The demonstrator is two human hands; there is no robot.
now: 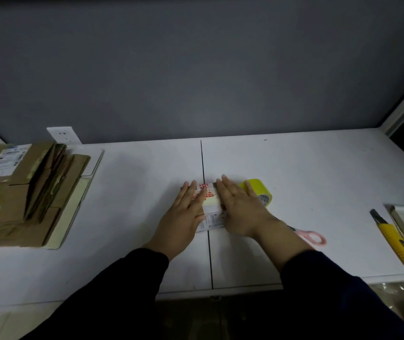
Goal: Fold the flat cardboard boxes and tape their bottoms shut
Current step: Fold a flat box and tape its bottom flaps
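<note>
Both lie flat, fingers straight: left hand (183, 217) and right hand (239, 209) press the small white box (209, 204) between them on the desk (318, 173). Best keep pressure even — flaps flush; the tape roll (259, 191) sits just beyond the right hand.

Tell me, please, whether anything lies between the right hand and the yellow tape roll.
Nothing visible does. The right hand lies flat on the small white box, and the yellow tape roll sits right beside it, partly hidden behind the hand.
</note>
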